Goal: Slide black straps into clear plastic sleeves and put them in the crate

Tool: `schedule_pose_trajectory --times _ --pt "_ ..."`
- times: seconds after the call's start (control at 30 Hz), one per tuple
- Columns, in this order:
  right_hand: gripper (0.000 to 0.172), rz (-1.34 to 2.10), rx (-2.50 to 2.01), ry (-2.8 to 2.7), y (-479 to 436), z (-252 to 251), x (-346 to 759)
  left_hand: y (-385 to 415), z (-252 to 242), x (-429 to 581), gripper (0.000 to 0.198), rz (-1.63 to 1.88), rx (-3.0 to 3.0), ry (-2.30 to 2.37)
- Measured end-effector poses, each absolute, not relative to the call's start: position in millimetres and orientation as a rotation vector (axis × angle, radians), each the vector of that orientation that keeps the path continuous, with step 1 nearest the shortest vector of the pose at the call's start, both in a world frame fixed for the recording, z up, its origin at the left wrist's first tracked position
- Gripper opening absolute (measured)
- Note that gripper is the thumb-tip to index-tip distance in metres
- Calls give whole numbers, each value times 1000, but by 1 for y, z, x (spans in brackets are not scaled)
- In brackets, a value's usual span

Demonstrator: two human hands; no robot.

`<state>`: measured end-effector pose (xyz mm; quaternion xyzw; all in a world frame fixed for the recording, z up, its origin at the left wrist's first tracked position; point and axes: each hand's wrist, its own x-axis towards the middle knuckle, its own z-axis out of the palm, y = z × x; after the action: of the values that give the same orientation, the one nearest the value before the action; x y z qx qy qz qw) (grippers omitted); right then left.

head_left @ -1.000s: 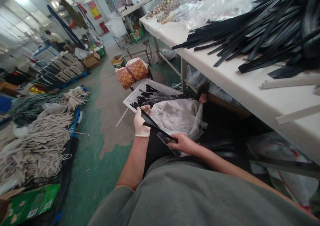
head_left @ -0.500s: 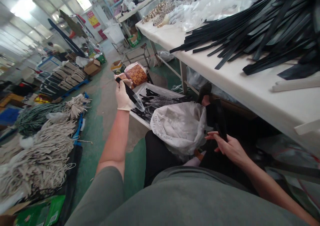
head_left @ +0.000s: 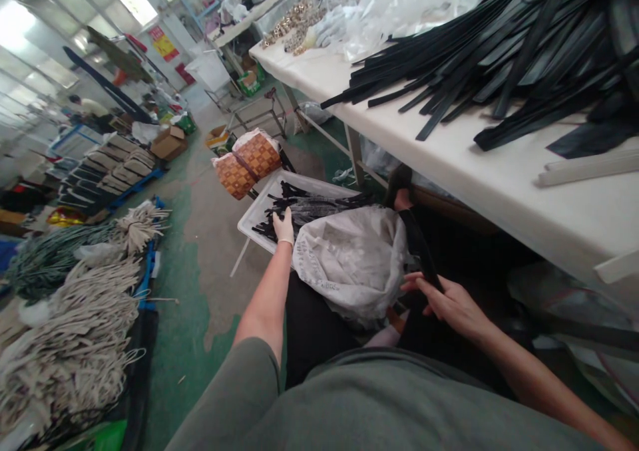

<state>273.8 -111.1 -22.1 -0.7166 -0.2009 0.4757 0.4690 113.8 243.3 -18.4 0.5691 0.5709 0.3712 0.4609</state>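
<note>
My left hand (head_left: 283,227), in a pale glove, is over the black strips (head_left: 312,206) in a white tray (head_left: 245,223). Its thumb and fingers stand apart, with no strip visibly held. A black strap (head_left: 422,245) is pinched between the fingers of my right hand (head_left: 452,301), beside my right leg. The strap's lower end blends into the dark trousers. Between the hands, an open white woven sack (head_left: 352,248) stands against my legs, overlapping the near side of the tray.
On the right, a white table (head_left: 449,165) bears a heap of long black straps (head_left: 479,58), plastic bags and gold-coloured hardware (head_left: 292,25). A checked cushion (head_left: 247,161) sits behind the tray. Bundles of pale cord (head_left: 74,331) lie at left. A person (head_left: 92,108) is far back.
My left hand has moved down and right from above the cushion to the tray. The black strip it held is out of its fingers. My right hand still grips its strap.
</note>
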Motion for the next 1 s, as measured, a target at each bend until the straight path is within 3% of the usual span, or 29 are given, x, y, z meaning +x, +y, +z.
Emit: schedule_pose_trajectory --times 0.2,0.33,0.43,0.77,1.0 --pt "48 1162 -1475 -346 -92 -4 268 114 -48 93 22 603 1413 978" --pt "47 1102 -1287 -269 -63 10 254 16 -32 98 29 202 1223 661" --pt "48 1055 -1208 -250 -48 13 242 -23 -19 108 32 154 1092 654" --pt "39 1050 -988 -106 -45 1 222 -23 -22 98 34 220 1338 780" --pt "33 1080 -1229 -305 -65 -5 236 1 -13 89 42 380 1289 919"
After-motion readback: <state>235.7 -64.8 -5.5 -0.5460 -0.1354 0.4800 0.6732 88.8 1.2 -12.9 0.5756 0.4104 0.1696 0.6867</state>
